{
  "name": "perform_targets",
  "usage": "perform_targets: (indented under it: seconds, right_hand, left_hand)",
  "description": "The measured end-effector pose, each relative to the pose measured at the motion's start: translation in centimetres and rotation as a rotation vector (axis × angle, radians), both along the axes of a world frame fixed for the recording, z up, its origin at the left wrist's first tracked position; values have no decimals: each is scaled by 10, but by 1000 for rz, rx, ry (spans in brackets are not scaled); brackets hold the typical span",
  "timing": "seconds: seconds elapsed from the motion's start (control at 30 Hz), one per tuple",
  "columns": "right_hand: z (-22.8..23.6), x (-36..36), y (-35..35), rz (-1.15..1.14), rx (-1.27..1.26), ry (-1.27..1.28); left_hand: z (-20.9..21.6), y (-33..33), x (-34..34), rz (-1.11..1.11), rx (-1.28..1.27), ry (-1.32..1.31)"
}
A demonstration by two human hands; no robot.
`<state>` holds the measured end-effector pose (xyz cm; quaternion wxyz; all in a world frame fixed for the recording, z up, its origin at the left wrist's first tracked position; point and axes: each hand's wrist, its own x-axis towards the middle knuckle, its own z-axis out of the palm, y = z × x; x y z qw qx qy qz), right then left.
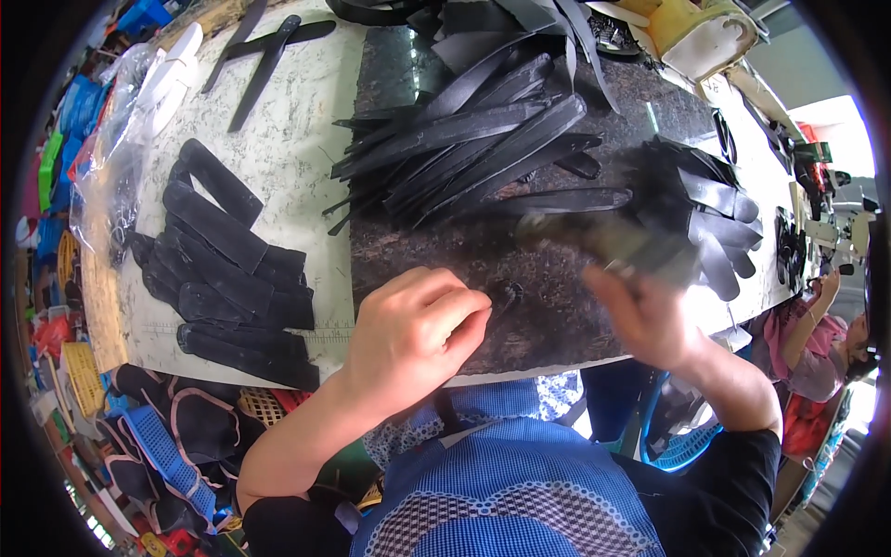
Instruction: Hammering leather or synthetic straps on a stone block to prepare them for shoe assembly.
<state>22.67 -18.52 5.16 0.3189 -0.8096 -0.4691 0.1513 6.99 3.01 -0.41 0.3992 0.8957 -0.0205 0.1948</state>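
My left hand [422, 334] is closed over the near edge of a dark slab [436, 251], its thumb pressed to the curled fingers. Whatever lies between them is hidden. To the right, my right hand [645, 316] is raised and closed around a dark greyish object [640, 249] smeared by motion; its kind cannot be made out. Beyond both hands lies a heap of long black strips [464, 139] with rounded ends. A single black strip [566, 201] lies just behind the blurred object. Small dark bits [509, 295] sit on the slab beside my left fingertips.
Folded black bands [223, 251] are stacked on the white tabletop [297, 121] at the left. Another pile of black strips [719, 213] lies at the right. Crossed strips [269, 60] rest at the far left. A blue basket [172, 455] stands below the table. Another person [817, 343] sits at the right.
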Motion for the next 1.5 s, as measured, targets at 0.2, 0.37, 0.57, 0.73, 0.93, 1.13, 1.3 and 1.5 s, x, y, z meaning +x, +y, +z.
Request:
perform_targets:
  seconds: [0.2,0.37,0.57,0.73,0.93,1.13,1.3,1.5]
  right_hand:
    - [4,-1,-7,-128,77,3]
    - [-4,2,-12,-13,23,5]
    - [9,-2,-2,111,1,-142]
    - [-16,5,-1,-17,44,6]
    - [-20,-3,1,62,53,73]
    - [-12,-8,-1,224,-124,-73]
    - [-5,-3,9,-128,70,33]
    - [-14,-4,3,-88,61,40]
  left_hand:
    - [3,-5,30,78,148,-72]
    - [8,9,26,-32,28,79]
    - [7,-4,16,-39,197,-15]
    - [1,-7,9,43,197,-23]
    - [18,7,4,-25,81,132]
    - [9,10,1,-20,27,69]
    - [0,1,12,67,69,-45]
    - [15,10,10,-39,-4,120]
